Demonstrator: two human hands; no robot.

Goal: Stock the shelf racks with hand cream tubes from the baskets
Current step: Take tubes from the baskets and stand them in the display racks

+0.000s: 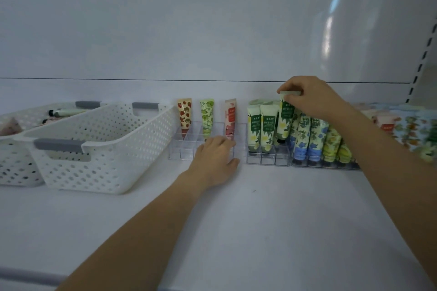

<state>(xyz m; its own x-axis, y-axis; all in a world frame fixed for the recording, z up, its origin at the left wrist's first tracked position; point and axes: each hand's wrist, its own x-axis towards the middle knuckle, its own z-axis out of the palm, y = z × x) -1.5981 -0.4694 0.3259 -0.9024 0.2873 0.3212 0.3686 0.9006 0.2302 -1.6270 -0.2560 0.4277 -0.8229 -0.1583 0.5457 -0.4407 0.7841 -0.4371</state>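
Left basket (16,163) partly beyond frame edge

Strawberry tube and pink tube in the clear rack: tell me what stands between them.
One green-patterned tube stands between the strawberry tube and the pink tube, upright in the same rack; head view.

Illumination is soft, even and cool-toned. A pale glare patch (329,30) is reflected on the back panel (165,19) at upper right. Only faint shadows are cast on the shelf (260,220). Edges are bowed; detail is slightly softened.

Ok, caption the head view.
Right hand pinches a green tube at a clear rack; left hand holds the neighbouring rack.
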